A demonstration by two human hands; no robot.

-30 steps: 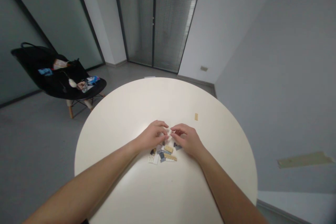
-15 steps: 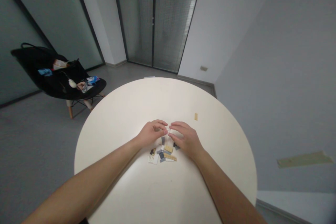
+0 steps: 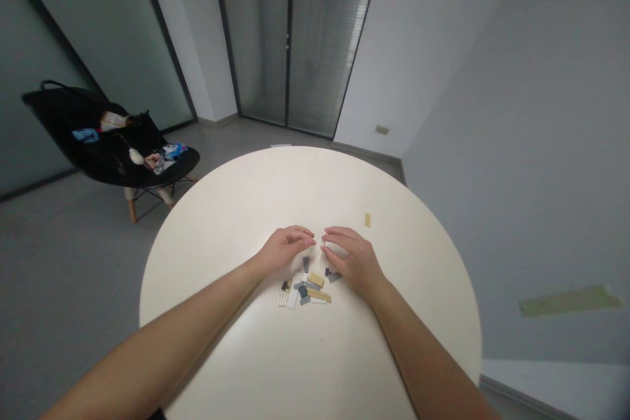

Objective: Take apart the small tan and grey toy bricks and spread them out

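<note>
Over the middle of the table, my left hand [image 3: 288,246] has thumb and fingers closed in a pinch. Whatever sits at its fingertips is too small to make out. Facing it across a narrow gap, my right hand [image 3: 352,254] curls thumb and fingers around a small white piece [image 3: 323,242], barely visible against the white table. Just below both hands lies a loose pile of toy building bricks: a tan brick [image 3: 316,280], a long tan strip [image 3: 319,294], a dark grey piece [image 3: 306,264], white flat pieces [image 3: 292,298] and several grey and black ones.
A lone tan plate [image 3: 367,220] lies beyond my right hand on the round white table [image 3: 221,210]. To the far left stands a black chair [image 3: 98,167] with a bag and small packets on it. Walls and glass panels [image 3: 315,39] enclose the room.
My fingertips have drawn a little apart, with the right hand shifting slightly to the right. The white piece between them now shows at the right fingertips. The pile looks unchanged.
</note>
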